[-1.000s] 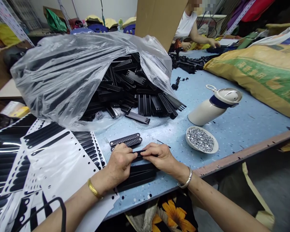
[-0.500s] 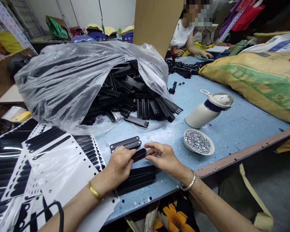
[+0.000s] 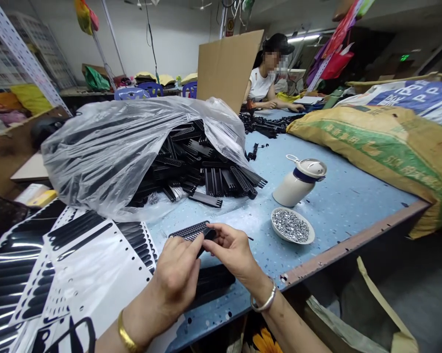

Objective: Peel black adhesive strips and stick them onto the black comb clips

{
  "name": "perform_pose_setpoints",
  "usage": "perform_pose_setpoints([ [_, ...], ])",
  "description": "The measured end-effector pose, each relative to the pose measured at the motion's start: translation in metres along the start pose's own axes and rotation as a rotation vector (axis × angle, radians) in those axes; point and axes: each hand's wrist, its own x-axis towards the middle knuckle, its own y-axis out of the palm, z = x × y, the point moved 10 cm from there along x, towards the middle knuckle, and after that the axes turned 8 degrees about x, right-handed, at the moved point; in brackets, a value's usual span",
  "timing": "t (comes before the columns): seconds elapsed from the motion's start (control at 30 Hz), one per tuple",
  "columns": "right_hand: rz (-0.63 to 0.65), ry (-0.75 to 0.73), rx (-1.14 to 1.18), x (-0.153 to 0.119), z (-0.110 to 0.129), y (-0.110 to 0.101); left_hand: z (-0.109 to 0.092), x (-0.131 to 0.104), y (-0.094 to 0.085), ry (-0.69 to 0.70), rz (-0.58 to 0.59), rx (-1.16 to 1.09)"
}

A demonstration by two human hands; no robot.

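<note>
Between my two hands is a black strip (image 3: 206,237), partly hidden by the fingers. My left hand (image 3: 178,267) is closed on its near end, and my right hand (image 3: 231,250) pinches the far end. Just behind the hands lies a patterned black piece (image 3: 189,229) with a textured face. More smooth black pieces (image 3: 215,284) rest on the blue table under and in front of my hands. To the left, white sheets (image 3: 95,260) carry black strips.
A plastic bag (image 3: 106,147) spills many black parts (image 3: 191,166). On the right stand a bottle (image 3: 294,184) and a bowl (image 3: 292,225) of small silvery pieces. Yellow sacks (image 3: 382,142) lie beyond. A person (image 3: 263,88) sits behind the cardboard (image 3: 224,68).
The view has tilted up and shifted. My right hand has closed in on the strip's end, and the strip is now tilted up close to the patterned piece.
</note>
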Motion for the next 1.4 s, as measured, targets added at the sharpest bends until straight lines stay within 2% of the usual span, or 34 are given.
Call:
perform_pose_setpoints([
  [0.07, 0.036, 0.013, 0.051, -0.001, 0.006, 0.01, 0.007, -0.005, -0.009, -0.073, -0.015, -0.02],
  [0.13, 0.093, 0.046, 0.086, -0.005, 0.012, 0.019, 0.024, -0.013, -0.012, -0.238, 0.014, -0.094],
  [0.23, 0.165, 0.084, 0.131, -0.013, 0.016, 0.031, 0.05, -0.036, 0.012, -0.611, 0.222, -0.421],
  [0.3, 0.17, 0.068, 0.142, -0.018, 0.017, 0.036, 0.048, -0.051, 0.029, -0.804, 0.321, -0.671],
  [0.33, 0.158, 0.052, 0.133, -0.02, 0.017, 0.039, 0.044, -0.054, 0.032, -0.863, 0.31, -0.754],
  [0.4, 0.111, 0.022, 0.075, -0.023, 0.015, 0.042, 0.039, -0.057, 0.03, -0.938, 0.201, -0.803],
  [0.5, 0.034, -0.074, -0.058, -0.027, 0.021, 0.045, 0.031, -0.063, 0.027, -1.003, 0.079, -0.771],
  [0.67, 0.035, -0.334, -0.201, -0.036, 0.053, 0.057, 0.019, -0.071, 0.029, -1.026, 0.012, -0.806],
  [0.77, 0.037, -0.415, -0.239, -0.04, 0.066, 0.059, 0.016, -0.071, 0.028, -1.021, -0.024, -0.865],
  [0.87, 0.026, -0.45, -0.275, -0.043, 0.07, 0.059, 0.014, -0.07, 0.031, -1.026, -0.005, -0.923],
  [1.03, 0.048, -0.404, -0.279, -0.042, 0.061, 0.057, 0.014, -0.075, 0.035, -1.074, 0.004, -1.009],
  [1.23, 0.111, -0.072, -0.16, -0.039, 0.018, 0.051, 0.018, -0.092, 0.044, -1.243, -0.01, -1.074],
  [1.3, 0.112, -0.066, -0.156, -0.042, 0.016, 0.054, 0.018, -0.093, 0.043, -1.265, -0.034, -1.065],
  [1.4, 0.144, -0.158, -0.219, -0.047, 0.028, 0.063, 0.02, -0.092, 0.039, -1.269, -0.079, -1.056],
])
